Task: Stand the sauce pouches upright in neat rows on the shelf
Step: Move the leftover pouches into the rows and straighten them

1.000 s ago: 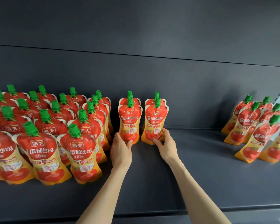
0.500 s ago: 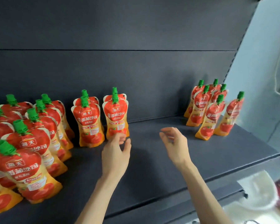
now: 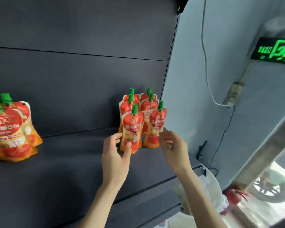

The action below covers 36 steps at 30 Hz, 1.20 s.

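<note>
Several red and orange sauce pouches with green caps stand in a small group at the right end of the dark shelf (image 3: 69, 163). My left hand (image 3: 115, 157) is at the front-left pouch (image 3: 132, 125); its thumb lies in front of the pouch's lower part and its relaxed fingers are by the left edge. My right hand (image 3: 173, 147) hovers with spread fingers just right of the front-right pouch (image 3: 156, 124); the blur hides whether it touches. A second group of upright pouches (image 3: 8, 129) stands at the far left edge of the view.
The shelf's slotted upright (image 3: 168, 63) and a pale wall (image 3: 196, 79) close off the right end. A white cable (image 3: 207, 83) hangs on the wall near a green exit sign (image 3: 276, 51). A white bag (image 3: 210, 186) sits below the shelf's front edge.
My view has swung right, so the left pouch rows have mostly left the frame. Both hands moved from the two middle pouches across the shelf to the right-hand group.
</note>
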{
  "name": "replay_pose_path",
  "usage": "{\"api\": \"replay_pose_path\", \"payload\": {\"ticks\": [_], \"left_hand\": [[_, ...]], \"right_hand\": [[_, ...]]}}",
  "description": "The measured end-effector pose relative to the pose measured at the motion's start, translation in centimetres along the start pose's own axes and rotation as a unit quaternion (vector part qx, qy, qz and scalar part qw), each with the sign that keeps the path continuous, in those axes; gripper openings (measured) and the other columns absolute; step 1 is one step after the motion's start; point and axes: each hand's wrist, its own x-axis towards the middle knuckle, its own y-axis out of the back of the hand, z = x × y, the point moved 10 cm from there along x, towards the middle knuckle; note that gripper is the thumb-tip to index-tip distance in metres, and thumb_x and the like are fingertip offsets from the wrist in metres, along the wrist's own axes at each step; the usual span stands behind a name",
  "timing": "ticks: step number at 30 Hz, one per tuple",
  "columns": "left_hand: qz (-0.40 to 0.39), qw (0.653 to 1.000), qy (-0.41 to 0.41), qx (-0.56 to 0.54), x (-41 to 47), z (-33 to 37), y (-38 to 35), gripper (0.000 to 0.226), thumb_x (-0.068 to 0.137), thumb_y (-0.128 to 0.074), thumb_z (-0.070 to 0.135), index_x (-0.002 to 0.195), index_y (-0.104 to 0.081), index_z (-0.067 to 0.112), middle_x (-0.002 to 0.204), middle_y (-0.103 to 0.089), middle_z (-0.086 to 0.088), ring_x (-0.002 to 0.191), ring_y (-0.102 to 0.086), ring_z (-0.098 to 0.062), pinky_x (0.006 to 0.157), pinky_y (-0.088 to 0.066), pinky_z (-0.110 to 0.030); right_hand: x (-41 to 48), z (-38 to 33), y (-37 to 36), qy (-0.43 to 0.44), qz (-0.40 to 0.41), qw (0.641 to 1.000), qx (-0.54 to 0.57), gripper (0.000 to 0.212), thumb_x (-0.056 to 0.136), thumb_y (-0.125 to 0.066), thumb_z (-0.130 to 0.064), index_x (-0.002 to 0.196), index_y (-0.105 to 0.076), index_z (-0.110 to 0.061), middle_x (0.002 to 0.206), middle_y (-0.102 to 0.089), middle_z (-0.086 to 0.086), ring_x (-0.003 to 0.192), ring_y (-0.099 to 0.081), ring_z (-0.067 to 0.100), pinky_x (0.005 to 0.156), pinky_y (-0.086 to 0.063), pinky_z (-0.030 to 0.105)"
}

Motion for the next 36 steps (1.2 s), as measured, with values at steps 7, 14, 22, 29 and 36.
{"api": "replay_pose_path", "payload": {"ticks": [7, 14, 22, 29, 36], "left_hand": [[0.064, 0.996, 0.055, -0.007, 2.7, 0.0, -3.2, 0.070, 0.077, -0.072, 0.034, 0.134, -0.036, 0.014, 0.128, -0.037, 0.008, 0.116, -0.040, -0.006, 0.087, -0.035, -0.023], [0.014, 0.991, 0.107, -0.079, 5.5, -2.6, -6.1, 0.057, 0.070, -0.074, 0.039, 0.118, -0.047, 0.024, 0.107, -0.062, 0.012, 0.097, -0.062, -0.004, 0.078, -0.050, -0.020], [-0.006, 0.983, 0.138, -0.120, 4.6, -4.5, -8.6, 0.035, 0.075, -0.070, 0.033, 0.108, -0.059, 0.031, 0.096, -0.070, 0.018, 0.093, -0.065, 0.001, 0.072, -0.051, -0.015], [0.072, 0.983, 0.147, -0.080, 0.0, -2.0, -6.2, 0.018, 0.079, -0.068, 0.025, 0.095, -0.059, 0.024, 0.087, -0.069, 0.011, 0.081, -0.065, 0.004, 0.061, -0.049, -0.010], [0.130, 0.977, 0.158, -0.051, -6.6, 1.3, -0.4, 0.028, 0.071, -0.064, 0.041, 0.096, -0.060, 0.028, 0.089, -0.070, 0.018, 0.084, -0.066, 0.000, 0.063, -0.051, -0.012]], "right_hand": [[5.5, 3.6, 1.8, -0.005, -0.032, 0.998, 0.055, 0.011, 0.091, -0.059, -0.018, 0.099, -0.059, -0.026, 0.102, -0.064, -0.003, 0.089, -0.061, 0.003, 0.067, -0.045, 0.006], [9.8, 5.4, -0.5, 0.000, -0.057, 0.991, 0.118, 0.041, 0.084, -0.068, -0.023, 0.117, -0.045, -0.024, 0.107, -0.055, -0.021, 0.100, -0.055, -0.003, 0.080, -0.046, 0.013], [11.8, 10.2, -4.4, -0.066, -0.160, 0.973, 0.151, 0.044, 0.069, -0.078, -0.043, 0.100, -0.060, -0.018, 0.104, -0.060, 0.006, 0.096, -0.062, 0.012, 0.076, -0.051, 0.018], [8.1, 8.9, -4.6, -0.062, -0.196, 0.929, 0.308, 0.030, 0.085, -0.066, -0.017, 0.112, -0.055, -0.012, 0.108, -0.068, 0.007, 0.100, -0.067, 0.021, 0.084, -0.055, 0.036], [1.6, 3.4, -5.6, -0.063, -0.260, 0.893, 0.363, 0.014, 0.087, -0.063, -0.017, 0.098, -0.058, -0.012, 0.095, -0.071, 0.002, 0.091, -0.068, 0.020, 0.078, -0.056, 0.033]]}}
